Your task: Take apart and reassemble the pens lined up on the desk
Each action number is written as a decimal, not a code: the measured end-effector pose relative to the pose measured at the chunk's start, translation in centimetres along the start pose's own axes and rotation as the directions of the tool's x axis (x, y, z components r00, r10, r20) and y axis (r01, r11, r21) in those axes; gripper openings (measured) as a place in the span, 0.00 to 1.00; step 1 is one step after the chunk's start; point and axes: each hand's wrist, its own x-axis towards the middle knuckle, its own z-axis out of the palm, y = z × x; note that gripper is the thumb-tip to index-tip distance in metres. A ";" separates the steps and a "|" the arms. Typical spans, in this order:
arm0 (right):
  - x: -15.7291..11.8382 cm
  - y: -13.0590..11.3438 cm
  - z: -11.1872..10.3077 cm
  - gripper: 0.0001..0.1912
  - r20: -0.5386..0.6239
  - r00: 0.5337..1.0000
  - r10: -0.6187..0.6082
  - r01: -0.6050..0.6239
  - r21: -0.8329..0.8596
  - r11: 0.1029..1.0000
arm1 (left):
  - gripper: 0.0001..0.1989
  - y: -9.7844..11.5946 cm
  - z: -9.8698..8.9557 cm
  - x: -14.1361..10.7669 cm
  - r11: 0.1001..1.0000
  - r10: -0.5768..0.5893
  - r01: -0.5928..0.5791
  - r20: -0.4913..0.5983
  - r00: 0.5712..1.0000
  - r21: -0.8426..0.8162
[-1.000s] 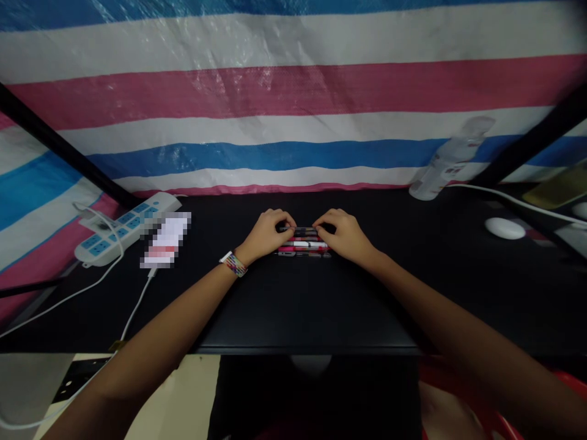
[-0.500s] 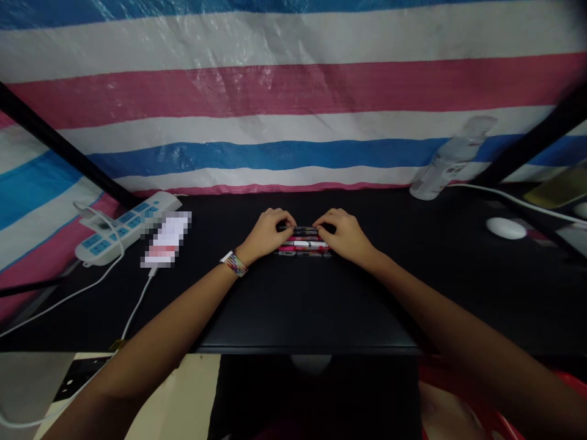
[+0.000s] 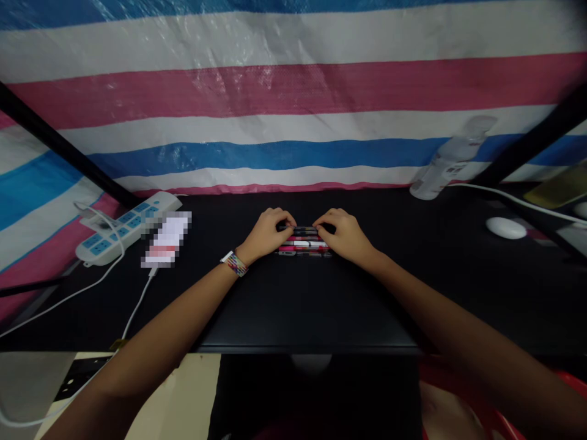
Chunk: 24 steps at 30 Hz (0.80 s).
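Observation:
Several pens lie side by side in a row, pointing left to right, on the black desk (image 3: 302,305). The farthest is a dark pen (image 3: 305,228); nearer me are a white pen (image 3: 309,243), red or pink ones and a clear-bodied pen (image 3: 305,254). My left hand (image 3: 268,232), with a colourful woven band (image 3: 236,264) on its wrist, has thumb and finger closed at the dark pen's left end. At its right end, my right hand (image 3: 345,232) pinches in the same way. Both hands partly cover the pens' ends.
To the left sit a white power strip (image 3: 131,227) and a phone (image 3: 166,239) on a white charging cable (image 3: 137,305). On the right stand a clear bottle (image 3: 447,162) and a white mouse (image 3: 505,228). A striped plastic sheet (image 3: 293,91) hangs behind the desk.

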 end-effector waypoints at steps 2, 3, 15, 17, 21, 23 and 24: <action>0.0 0.0 0.0 0.11 0.004 1.000 0.000 0.000 0.002 1.000 | 0.09 0.0 0.0 0.0 1.000 0.000 0.000 0.004 1.000 0.003; 0.0 0.0 0.0 0.11 0.004 1.000 0.000 0.000 0.001 1.000 | 0.09 0.0 0.0 0.0 1.000 -0.001 0.001 0.007 1.000 0.006; 0.0 0.0 0.1 0.12 -0.008 1.000 -0.018 0.018 -0.016 1.000 | 0.09 0.0 0.0 0.0 1.000 -0.006 0.006 0.008 1.000 0.016; 0.0 0.0 0.1 0.12 -0.009 1.000 -0.018 0.018 -0.017 1.000 | 0.09 0.0 0.0 0.0 1.000 -0.005 0.005 0.008 1.000 0.015; -0.1 -0.2 0.1 0.12 -0.003 1.000 -0.010 0.009 -0.021 1.000 | 0.09 0.1 0.0 0.0 1.000 -0.001 0.000 0.011 1.000 0.016; -0.2 -0.3 0.0 0.12 0.001 1.000 -0.008 0.008 -0.023 1.000 | 0.09 0.1 0.0 0.0 1.000 -0.003 0.003 0.014 1.000 0.019; -0.2 -0.3 0.0 0.11 -0.004 1.000 -0.011 0.011 -0.024 1.000 | 0.09 0.1 0.0 0.0 1.000 -0.005 0.004 0.015 1.000 0.020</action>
